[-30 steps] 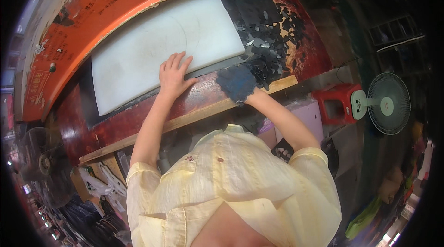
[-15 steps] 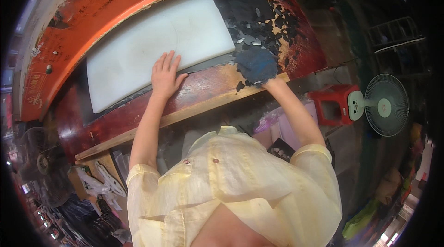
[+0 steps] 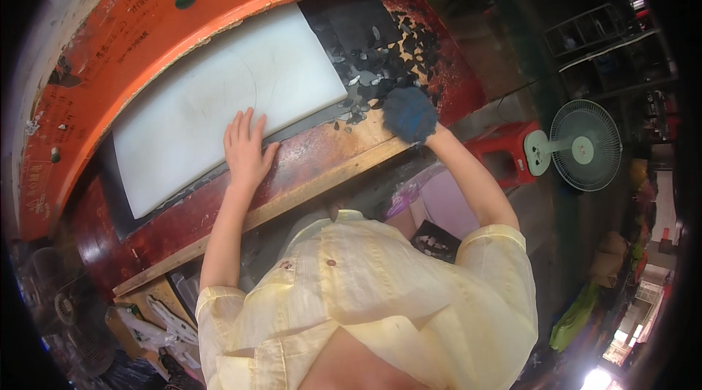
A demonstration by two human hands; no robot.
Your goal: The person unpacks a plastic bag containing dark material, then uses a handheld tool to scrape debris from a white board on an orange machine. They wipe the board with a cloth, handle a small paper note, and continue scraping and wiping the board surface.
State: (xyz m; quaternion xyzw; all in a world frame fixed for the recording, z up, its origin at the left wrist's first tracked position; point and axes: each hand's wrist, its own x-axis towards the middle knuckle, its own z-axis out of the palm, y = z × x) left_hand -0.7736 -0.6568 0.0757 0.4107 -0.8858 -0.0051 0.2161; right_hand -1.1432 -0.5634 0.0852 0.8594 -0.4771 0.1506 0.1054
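Note:
My left hand (image 3: 247, 150) lies flat at the near edge of a thick white board (image 3: 219, 105), fingers stretched onto it and thumb out to the side. Faint curved lines mark the board's surface. At the right end of the table's near edge, my right hand is covered by a rounded, dark blue cloth-like bundle (image 3: 409, 115), which hides its fingers. Loose dark scraps (image 3: 358, 79) lie to the left of and beyond the bundle. Under the board, a dark sheet (image 3: 308, 114) shows along its near side.
An orange machine beam (image 3: 157, 54) arches over the far side of the red, worn table (image 3: 307, 152). At right stand a red stool (image 3: 501, 152) and a pale green fan (image 3: 583, 147). A black box (image 3: 436, 241) with small pieces sits below the table edge.
My right hand and the dark blue bundle have moved right along the table edge, uncovering bare wood and scraps. My left hand stays on the board. The whole view has shifted.

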